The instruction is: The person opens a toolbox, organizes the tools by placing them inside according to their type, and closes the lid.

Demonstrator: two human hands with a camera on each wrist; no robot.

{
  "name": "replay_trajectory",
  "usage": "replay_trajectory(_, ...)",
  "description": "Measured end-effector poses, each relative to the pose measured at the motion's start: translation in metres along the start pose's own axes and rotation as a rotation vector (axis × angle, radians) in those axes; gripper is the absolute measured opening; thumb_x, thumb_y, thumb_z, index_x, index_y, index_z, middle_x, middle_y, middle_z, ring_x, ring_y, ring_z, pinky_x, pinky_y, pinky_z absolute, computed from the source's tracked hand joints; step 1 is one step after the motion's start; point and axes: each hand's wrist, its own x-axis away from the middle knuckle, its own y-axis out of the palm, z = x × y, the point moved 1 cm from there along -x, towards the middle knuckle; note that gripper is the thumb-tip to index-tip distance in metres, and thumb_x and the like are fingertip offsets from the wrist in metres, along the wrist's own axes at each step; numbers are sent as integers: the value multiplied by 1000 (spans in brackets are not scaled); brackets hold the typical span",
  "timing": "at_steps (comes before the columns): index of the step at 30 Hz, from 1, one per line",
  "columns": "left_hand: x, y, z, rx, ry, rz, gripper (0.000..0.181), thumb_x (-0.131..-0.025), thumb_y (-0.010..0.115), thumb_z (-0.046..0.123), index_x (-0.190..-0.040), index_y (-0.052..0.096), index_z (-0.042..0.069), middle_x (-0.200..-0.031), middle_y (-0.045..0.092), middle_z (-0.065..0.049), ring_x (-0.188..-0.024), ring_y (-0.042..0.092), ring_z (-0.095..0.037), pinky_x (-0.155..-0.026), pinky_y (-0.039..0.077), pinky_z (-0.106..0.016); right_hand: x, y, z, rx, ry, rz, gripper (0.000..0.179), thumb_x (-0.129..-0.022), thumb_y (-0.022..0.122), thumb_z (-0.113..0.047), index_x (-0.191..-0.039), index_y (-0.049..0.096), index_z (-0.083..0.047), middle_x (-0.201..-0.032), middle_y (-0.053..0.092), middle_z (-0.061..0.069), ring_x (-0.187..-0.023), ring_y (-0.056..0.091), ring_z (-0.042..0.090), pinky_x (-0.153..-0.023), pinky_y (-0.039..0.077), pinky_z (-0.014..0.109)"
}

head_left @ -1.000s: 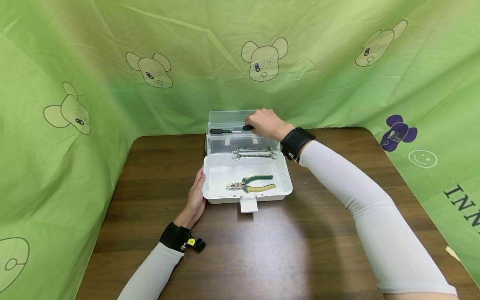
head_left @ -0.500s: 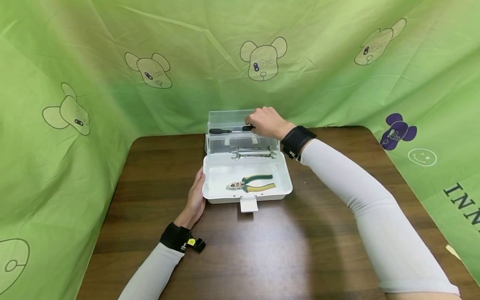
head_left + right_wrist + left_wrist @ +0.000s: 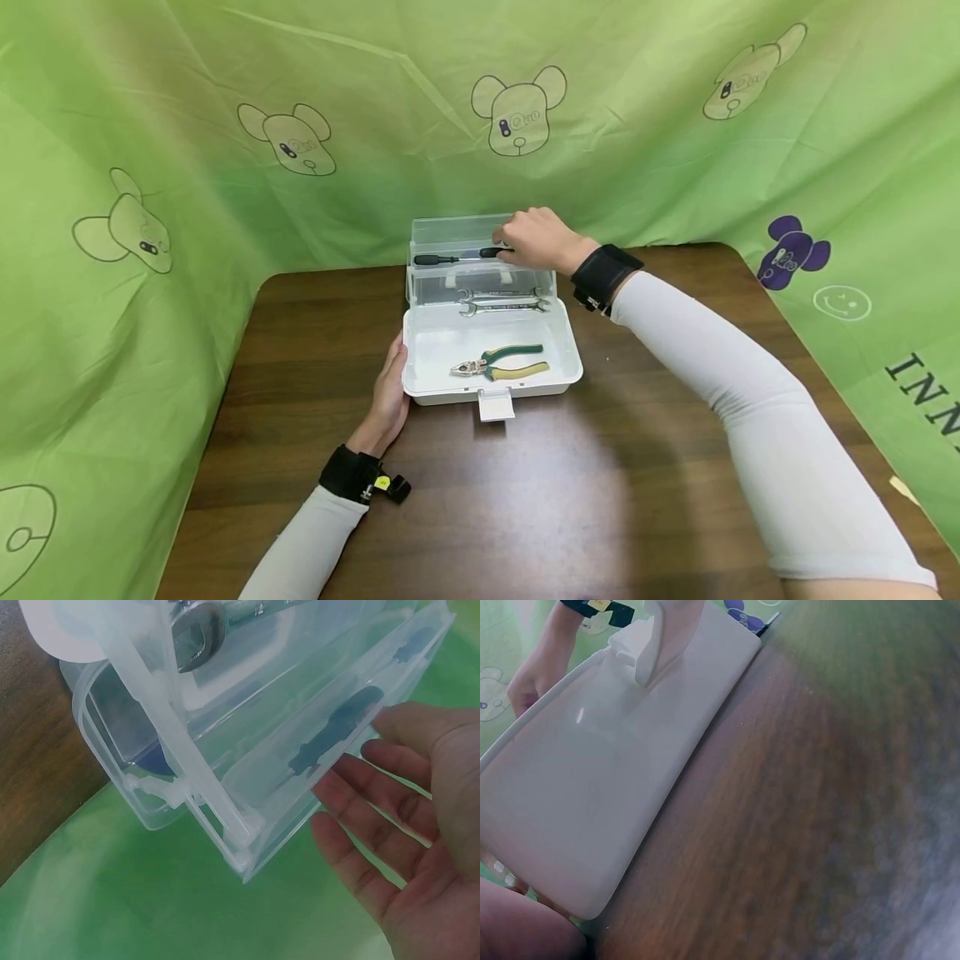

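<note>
A white toolbox [image 3: 491,397] stands with its clear tiered trays [image 3: 442,292] raised at the back. My left hand [image 3: 390,392] rests along the toolbox's left side, fingers lying against the wall; in the left wrist view the front wall hides most of it. In the upper tray lie two screwdrivers with dark handles, a left screwdriver [image 3: 435,260] and a right screwdriver [image 3: 345,720]. My right hand [image 3: 427,795] is beside the right handle, fingers loosely spread at the tray's outer edge, thumb close to the handle's end. Nothing is in its grasp.
Two open-end wrenches [image 3: 506,307] lie in the lower tray. Pliers [image 3: 498,364] with green and yellow handles lie in the toolbox's bottom. The front latch [image 3: 496,406] hangs open over the wooden table [image 3: 525,500]. A green printed cloth [image 3: 375,183] surrounds the table.
The fingers of my right hand have loosened from the right screwdriver's handle, and the hand has shifted slightly right. My left hand keeps its place. The head view has tilted a little.
</note>
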Motion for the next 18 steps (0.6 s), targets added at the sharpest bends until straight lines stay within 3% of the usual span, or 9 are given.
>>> replay_trajectory(3, -1, 0, 0, -3, 5, -4, 58, -118, 24, 31, -172, 8, 15, -178, 9, -1, -162, 8, -17, -131, 10, -42, 3, -2, -2, -1, -6, 10, 23, -102, 70, -22, -117, 80, -8, -109, 79, 13, -60, 61, 26, -53, 37, 35)
replay_trajectory(10, -1, -1, -1, 24, 7, 14, 57, -118, 24, 30, -172, 12, 16, -177, 12, 0, -161, 11, -15, -131, 11, -41, 13, -8, -7, 36, 0, 45, 26, -102, 72, -30, -113, 80, -8, -102, 77, 14, -69, 69, 33, -54, 51, 44)
replay_trajectory(18, -1, 1, 0, 8, 5, 4, 57, -118, 24, 30, -172, 11, 16, -178, 12, 0, -161, 11, -16, -131, 11, -41, 39, -13, 1, 65, 33, 41, 30, -101, 73, -31, -114, 77, -4, -97, 75, 14, -64, 65, 33, -51, 51, 47)
